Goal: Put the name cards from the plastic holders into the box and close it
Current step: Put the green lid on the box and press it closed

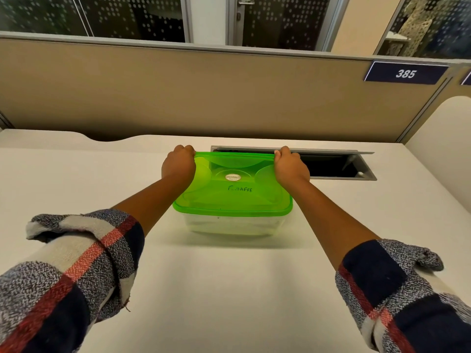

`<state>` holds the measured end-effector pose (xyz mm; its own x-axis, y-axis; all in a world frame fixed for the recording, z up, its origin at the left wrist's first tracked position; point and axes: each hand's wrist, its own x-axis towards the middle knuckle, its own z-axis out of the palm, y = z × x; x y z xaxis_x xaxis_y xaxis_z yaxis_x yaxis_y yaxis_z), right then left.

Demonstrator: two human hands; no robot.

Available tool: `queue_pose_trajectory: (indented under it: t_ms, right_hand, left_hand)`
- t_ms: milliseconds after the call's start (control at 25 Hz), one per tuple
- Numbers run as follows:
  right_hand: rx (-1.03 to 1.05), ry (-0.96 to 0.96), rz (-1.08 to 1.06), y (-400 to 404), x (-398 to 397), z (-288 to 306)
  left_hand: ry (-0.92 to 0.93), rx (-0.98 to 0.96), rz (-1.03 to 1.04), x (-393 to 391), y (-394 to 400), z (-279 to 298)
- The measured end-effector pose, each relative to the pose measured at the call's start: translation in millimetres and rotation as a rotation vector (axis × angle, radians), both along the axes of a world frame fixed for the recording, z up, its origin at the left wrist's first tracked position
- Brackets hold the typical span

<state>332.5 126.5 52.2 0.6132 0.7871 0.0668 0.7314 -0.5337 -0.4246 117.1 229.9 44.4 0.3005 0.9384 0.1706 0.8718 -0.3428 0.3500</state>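
Observation:
A clear plastic box (233, 225) stands on the white desk (229, 289) in front of me. Its translucent green lid (234, 197) lies on top, with a round label and handwriting on it. My left hand (178, 165) grips the lid's far left corner. My right hand (290, 166) grips the far right corner. The far edge of the lid looks slightly raised, while the near edge sits on the box rim. The box's contents are hard to make out through the wall. A blue name card reading 385 (406, 73) sits in a holder on the partition at upper right.
An open cable hatch (339, 165) with a raised grey flap lies in the desk just behind the box. A tan partition (178, 93) runs along the desk's back edge. Another blue card shows at the far right edge (467, 77).

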Motion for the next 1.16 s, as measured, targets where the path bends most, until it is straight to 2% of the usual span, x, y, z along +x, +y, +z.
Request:
queue_pose_trajectory:
  t_ms: [120,240,440,600,680,1000,1160]
  right_hand:
    - [0.015,-0.033,0.0,0.2,-0.4,0.7]
    - [-0.02,0.044,-0.022,3.2,0.8,0.4]
    - [-0.086,0.377,-0.054,6.1,9.7,-0.8]
    - [-0.129,0.771,-0.081,0.9,15.3,2.1]
    - [-0.126,0.847,-0.081,0.8,18.8,0.5]
    - [-0.069,0.734,-0.09,8.1,22.0,-10.8]
    - [-0.064,0.503,-0.06,10.4,20.5,-13.9]
  left_hand:
    - [-0.001,0.076,-0.052,0.9,-1.4,-0.5]
    - [0.019,0.058,-0.075,1.7,1.2,-2.4]
    - [0.016,0.014,-0.075,2.2,5.5,-4.7]
    - [-0.002,-0.045,-0.072,2.2,11.2,-5.2]
    - [-0.017,-0.069,-0.082,3.0,14.7,-5.1]
    - [-0.05,-0.042,-0.014,5.4,14.1,-7.3]
    - [-0.098,-0.084,0.067,2.4,12.7,-2.3]
